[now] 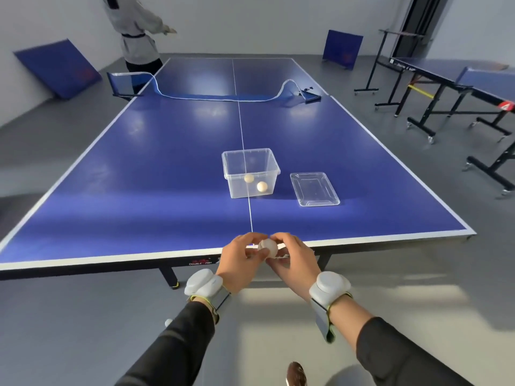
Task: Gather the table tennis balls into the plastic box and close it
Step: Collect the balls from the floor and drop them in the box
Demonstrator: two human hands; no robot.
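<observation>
A clear plastic box (250, 162) stands open on the blue table near its centre line, with two table tennis balls, one (249, 178) and another (262, 186), inside. Its clear lid (315, 189) lies flat on the table just right of the box. At the table's near edge, my left hand (239, 263) and my right hand (292, 260) meet around a white ball (269, 246) pinched between the fingertips of both. Another ball (168, 322) lies on the floor beside my left sleeve.
The blue table (139, 176) has a slack net (223, 96) sagging across its middle. A person (136, 32) stands at the far left corner. A second table (473, 87) on wheeled legs is at the right. Blue barriers (55, 68) lean on the wall.
</observation>
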